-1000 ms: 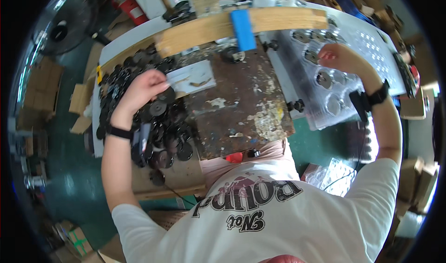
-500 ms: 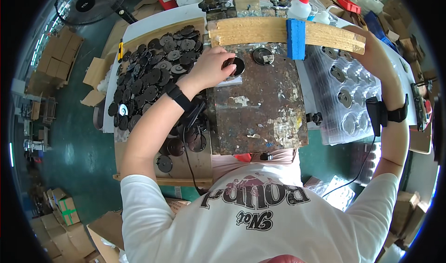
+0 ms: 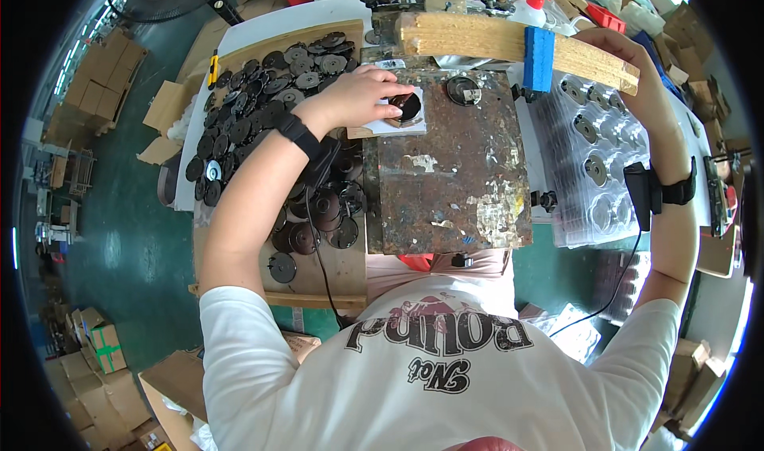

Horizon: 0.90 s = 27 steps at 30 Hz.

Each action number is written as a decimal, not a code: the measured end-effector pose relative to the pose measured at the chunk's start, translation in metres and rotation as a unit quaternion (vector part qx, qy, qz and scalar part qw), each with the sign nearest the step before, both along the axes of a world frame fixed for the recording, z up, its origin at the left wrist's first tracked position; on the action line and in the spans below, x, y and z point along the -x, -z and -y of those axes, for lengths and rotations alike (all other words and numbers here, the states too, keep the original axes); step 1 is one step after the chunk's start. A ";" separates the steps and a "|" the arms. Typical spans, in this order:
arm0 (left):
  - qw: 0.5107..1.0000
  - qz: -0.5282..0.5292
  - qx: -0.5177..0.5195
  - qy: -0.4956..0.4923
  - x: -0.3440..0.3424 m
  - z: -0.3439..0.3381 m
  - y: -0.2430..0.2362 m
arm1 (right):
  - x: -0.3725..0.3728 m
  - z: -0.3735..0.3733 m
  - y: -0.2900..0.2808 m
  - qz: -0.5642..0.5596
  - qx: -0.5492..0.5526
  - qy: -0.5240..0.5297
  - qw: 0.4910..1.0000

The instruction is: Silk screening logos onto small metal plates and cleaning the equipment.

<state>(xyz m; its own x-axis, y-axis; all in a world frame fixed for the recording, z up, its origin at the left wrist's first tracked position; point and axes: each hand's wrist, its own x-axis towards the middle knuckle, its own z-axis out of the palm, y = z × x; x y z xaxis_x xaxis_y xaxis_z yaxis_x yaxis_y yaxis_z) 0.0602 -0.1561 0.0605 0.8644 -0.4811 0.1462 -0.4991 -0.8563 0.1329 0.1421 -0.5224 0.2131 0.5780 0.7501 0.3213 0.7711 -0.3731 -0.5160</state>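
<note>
My left hand (image 3: 358, 99) pinches the edge of a dark round disc (image 3: 409, 110) between thumb and fingers. The disc is at a white square plate (image 3: 412, 128) on the left side of a worn, stained metal work board (image 3: 454, 180). Up and to the right, my right hand (image 3: 646, 85) is wrapped round the end of a long wooden bar (image 3: 477, 37); some of its fingers are hidden behind the wood. A blue wrapping (image 3: 539, 59) encircles the bar. Right of the pinched disc, another black disc (image 3: 464, 90) with a small light patch lies on the board.
Many dark discs (image 3: 255, 117) are heaped on a wooden tray (image 3: 318, 300) at left. Clear plastic blister trays (image 3: 597, 204), some pockets holding discs, are stacked at right. A clamp knob (image 3: 546, 201) juts from the board's right edge. Behind stands a white bottle with a red cap (image 3: 536, 2).
The bar's left end has swung right and away from my left hand, with my right hand still on the bar. More of the white plate shows around the pinched disc.
</note>
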 end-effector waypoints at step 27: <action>0.866 -0.295 0.386 -0.118 0.094 0.037 0.005 | 0.025 -0.140 0.081 0.152 0.141 -0.125 0.970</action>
